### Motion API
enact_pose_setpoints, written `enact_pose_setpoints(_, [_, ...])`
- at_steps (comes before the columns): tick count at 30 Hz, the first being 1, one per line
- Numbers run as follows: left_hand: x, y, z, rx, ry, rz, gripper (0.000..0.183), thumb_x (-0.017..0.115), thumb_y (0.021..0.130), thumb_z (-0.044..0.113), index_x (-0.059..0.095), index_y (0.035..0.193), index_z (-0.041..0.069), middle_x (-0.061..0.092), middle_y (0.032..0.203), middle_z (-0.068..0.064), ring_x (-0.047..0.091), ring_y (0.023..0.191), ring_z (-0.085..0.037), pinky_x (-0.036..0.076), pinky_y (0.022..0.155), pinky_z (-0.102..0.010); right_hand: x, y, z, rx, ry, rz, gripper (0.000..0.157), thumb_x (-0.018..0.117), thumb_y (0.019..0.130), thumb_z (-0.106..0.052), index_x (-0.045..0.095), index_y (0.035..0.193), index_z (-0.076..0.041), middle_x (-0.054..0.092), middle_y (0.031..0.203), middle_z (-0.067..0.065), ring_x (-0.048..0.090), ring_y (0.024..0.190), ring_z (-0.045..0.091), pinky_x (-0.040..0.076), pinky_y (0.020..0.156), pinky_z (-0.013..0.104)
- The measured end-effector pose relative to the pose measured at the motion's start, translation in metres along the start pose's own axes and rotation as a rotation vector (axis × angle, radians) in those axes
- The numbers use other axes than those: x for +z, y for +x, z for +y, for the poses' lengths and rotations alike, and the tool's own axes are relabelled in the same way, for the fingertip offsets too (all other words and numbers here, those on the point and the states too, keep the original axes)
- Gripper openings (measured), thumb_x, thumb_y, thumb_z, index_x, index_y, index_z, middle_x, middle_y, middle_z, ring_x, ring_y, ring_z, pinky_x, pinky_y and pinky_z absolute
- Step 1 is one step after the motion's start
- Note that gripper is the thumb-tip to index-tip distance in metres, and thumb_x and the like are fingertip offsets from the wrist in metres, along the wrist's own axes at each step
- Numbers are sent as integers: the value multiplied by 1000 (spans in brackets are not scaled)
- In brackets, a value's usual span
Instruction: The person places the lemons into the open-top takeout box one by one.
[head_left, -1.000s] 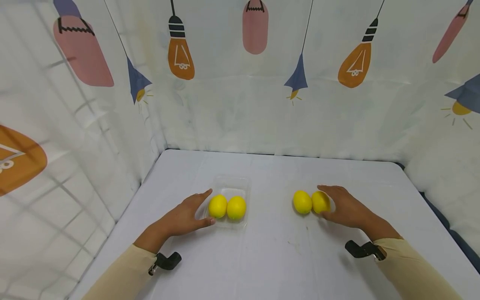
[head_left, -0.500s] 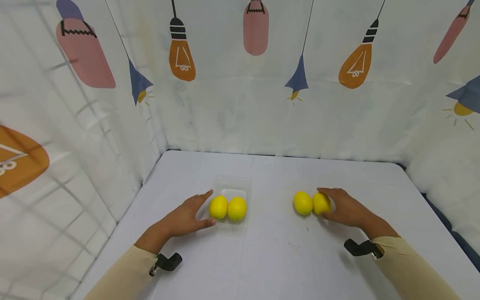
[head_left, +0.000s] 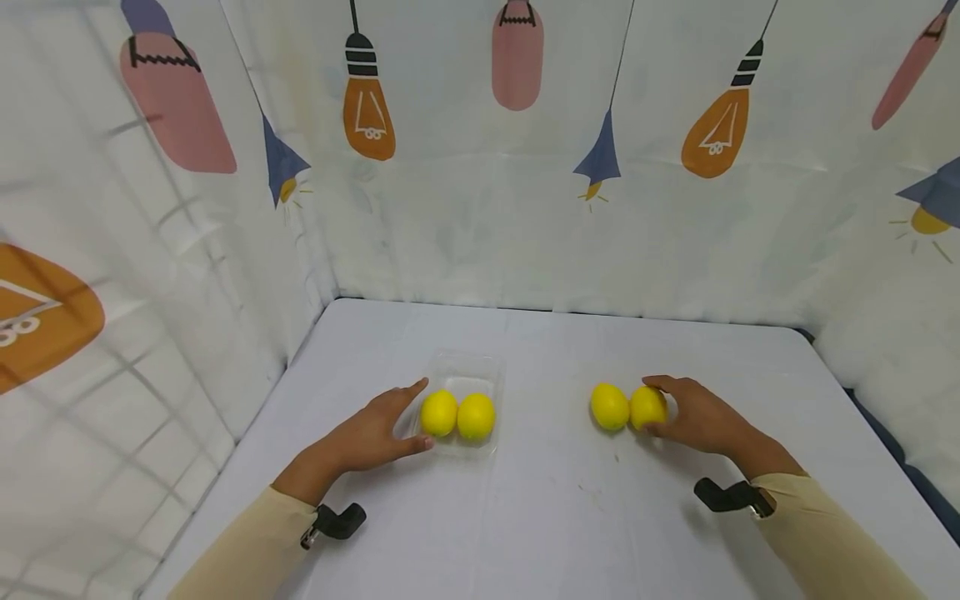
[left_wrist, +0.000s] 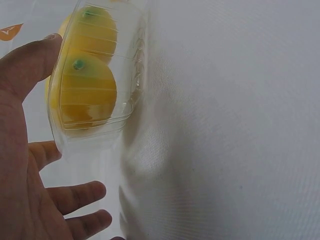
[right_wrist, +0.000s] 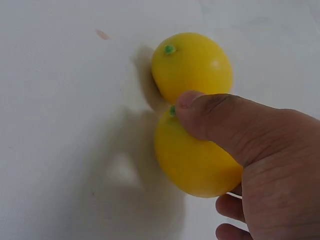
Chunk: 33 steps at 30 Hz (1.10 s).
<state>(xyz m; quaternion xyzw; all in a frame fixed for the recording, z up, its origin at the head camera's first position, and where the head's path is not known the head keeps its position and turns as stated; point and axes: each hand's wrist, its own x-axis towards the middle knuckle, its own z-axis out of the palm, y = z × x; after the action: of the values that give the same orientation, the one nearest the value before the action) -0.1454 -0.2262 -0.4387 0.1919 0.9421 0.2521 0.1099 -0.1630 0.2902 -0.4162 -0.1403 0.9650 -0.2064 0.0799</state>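
A clear plastic container [head_left: 480, 373] on the table holds two yellow lemons [head_left: 438, 412] side by side in its near part. My left hand [head_left: 369, 429] spreads at its left side, with thumb and forefinger apart. In the left wrist view the thumb [left_wrist: 32, 65] touches the rim beside the lemons, and the other fingers point outward. To the right, my right hand [head_left: 701, 414] grips a lemon [right_wrist: 195, 160] between its thumb and fingers; the fingers are partly hidden behind it. Another lemon [head_left: 610, 407], green at its tip, lies on the table against the gripped one.
A white cloth covers the table [head_left: 540, 517], with small marks near the right lemons. White curtains [head_left: 465, 225] printed with lamps and bulbs stand behind and at the sides. Both wrists carry black camera mounts [head_left: 341, 521].
The whole head view shifts very slightly. The right hand still holds its lemon beside the other one, and the left hand stays at the container.
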Motion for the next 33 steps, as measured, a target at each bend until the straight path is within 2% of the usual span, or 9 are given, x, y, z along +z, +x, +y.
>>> enact_pose_setpoints(9, [0, 1, 0, 1, -3, -2, 103, 66, 87, 72, 21, 165, 22, 32, 163, -15, 28, 149, -41, 27, 116, -64, -13, 1, 2, -39, -9, 60, 84, 83, 84, -46, 51, 149, -3, 56, 144, 22, 49, 132, 46, 39, 104, 68])
enact_pose_setpoints(16, [1, 1, -1, 4, -3, 3, 103, 66, 87, 72, 22, 165, 21, 32, 163, -15, 28, 149, -41, 27, 116, -65, -21, 5, -15, -25, -8, 62, 87, 82, 84, -52, 50, 151, -7, 53, 147, 20, 46, 135, 44, 39, 105, 67])
enact_pose_setpoints(26, [1, 1, -2, -14, -13, -1, 103, 67, 86, 72, 21, 165, 24, 32, 164, -14, 26, 150, -41, 26, 116, -65, -22, 18, -39, -58, 4, 70, 84, 82, 85, -50, 50, 152, -11, 52, 149, 15, 46, 136, 39, 40, 107, 65])
enact_pose_setpoints(33, [1, 0, -2, 4, -12, 3, 103, 67, 86, 72, 22, 165, 22, 32, 164, -13, 27, 150, -41, 26, 116, -65, -20, 28, -52, -94, 20, 68, 85, 81, 84, -53, 50, 152, -13, 53, 149, 13, 48, 135, 37, 42, 106, 63])
